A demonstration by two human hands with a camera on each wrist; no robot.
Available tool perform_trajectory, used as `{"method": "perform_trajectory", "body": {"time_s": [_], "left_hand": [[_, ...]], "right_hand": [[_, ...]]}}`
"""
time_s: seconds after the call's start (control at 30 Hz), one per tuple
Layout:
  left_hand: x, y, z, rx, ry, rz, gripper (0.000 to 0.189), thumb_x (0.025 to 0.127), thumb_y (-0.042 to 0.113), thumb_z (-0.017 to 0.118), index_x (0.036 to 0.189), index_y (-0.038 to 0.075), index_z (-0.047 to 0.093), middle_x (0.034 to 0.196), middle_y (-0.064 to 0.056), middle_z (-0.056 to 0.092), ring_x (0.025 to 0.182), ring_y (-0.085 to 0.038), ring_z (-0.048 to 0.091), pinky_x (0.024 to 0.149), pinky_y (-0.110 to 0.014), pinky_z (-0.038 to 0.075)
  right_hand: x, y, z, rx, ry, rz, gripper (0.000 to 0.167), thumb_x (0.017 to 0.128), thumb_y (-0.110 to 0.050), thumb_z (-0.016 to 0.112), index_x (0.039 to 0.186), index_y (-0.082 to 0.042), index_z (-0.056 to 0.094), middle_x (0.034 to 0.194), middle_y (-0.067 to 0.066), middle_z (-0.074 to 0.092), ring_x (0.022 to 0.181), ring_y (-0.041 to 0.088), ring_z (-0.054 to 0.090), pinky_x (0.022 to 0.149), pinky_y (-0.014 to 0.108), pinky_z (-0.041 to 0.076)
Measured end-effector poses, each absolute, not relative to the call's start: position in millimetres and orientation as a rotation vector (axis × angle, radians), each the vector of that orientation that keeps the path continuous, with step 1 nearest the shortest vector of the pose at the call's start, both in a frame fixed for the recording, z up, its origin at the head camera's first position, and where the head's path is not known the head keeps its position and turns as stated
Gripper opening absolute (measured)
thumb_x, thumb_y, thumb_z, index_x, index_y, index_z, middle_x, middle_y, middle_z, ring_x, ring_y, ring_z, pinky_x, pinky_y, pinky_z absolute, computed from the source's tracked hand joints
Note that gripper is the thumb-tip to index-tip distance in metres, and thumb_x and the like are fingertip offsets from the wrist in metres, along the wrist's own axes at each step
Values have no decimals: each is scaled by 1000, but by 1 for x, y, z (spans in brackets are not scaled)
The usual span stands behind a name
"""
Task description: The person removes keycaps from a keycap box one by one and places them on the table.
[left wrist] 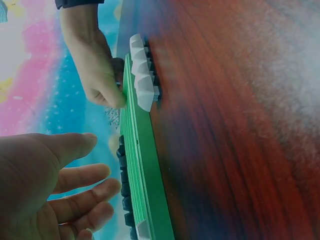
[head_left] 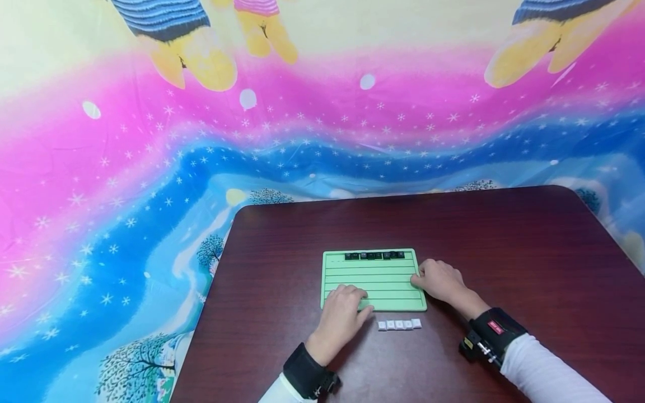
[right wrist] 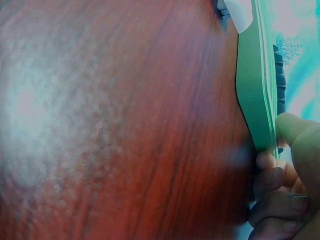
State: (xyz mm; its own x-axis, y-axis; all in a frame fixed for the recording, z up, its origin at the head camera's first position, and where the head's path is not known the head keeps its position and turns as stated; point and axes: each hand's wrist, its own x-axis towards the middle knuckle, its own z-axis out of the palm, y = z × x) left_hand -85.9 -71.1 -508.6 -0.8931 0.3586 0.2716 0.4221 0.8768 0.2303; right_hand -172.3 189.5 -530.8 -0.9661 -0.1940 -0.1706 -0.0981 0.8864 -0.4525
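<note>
A light green ridged board [head_left: 385, 282] lies on the table. Along its far row stand several black keycaps [head_left: 378, 256]. My right hand [head_left: 442, 281] pinches the board's right edge, thumb [right wrist: 290, 131] over the top and fingers curled at the side. My left hand [head_left: 340, 314] hovers at the board's near left corner, its fingers spread and loosely bent with nothing between them. Several white keycaps [head_left: 400, 324] with dark bases sit in a row in front of the board's near edge. Low in the left wrist view, another white piece [left wrist: 143, 230] shows at the board's edge.
The dark reddish wooden table [head_left: 282, 246] has rounded far corners. Behind it hangs a colourful printed cloth [head_left: 322, 123], reaching down past the table's left side. Black bands with small cameras are strapped round both wrists.
</note>
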Motion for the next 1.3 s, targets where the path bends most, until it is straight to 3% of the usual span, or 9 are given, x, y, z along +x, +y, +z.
{"method": "perform_trajectory", "body": {"time_s": [1.3], "left_hand": [[-99,-89,-504,-469,-2863,-411,24,88,34,77,105,16,77,106,1,76,96,-17,67,82,-32,55]], "right_hand": [[-173,190,-533,-237,2867,-662,46,86,-29,63,53,-22,31,52,-9,23,50,10,21,47,26,16]]}}
